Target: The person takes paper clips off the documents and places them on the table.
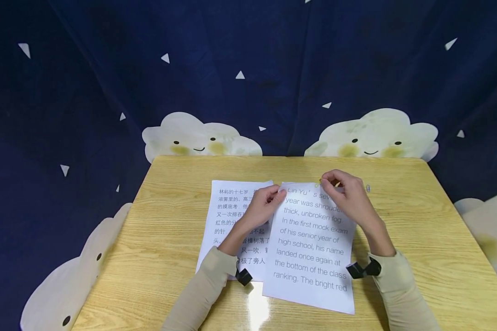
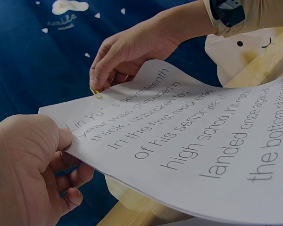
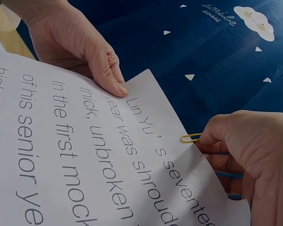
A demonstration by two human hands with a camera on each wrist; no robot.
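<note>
A printed English sheet (image 1: 310,243), perhaps more than one page thick, is lifted off the table at its top edge. My left hand (image 1: 262,204) pinches its upper left corner, thumb on the printed face, as the left wrist view shows. At the top edge my right hand (image 1: 345,191) pinches a yellow paper clip (image 3: 190,138) between thumb and fingertips. One end of the clip overlaps the paper's top edge in the right wrist view. Partly under the left arm lies a sheet with Chinese print (image 1: 223,220), flat on the table.
The wooden table (image 1: 161,216) has a small metallic item (image 1: 368,188), too small to make out, just right of the right hand. A dark blue curtain (image 1: 273,69) with white clouds stands behind the table.
</note>
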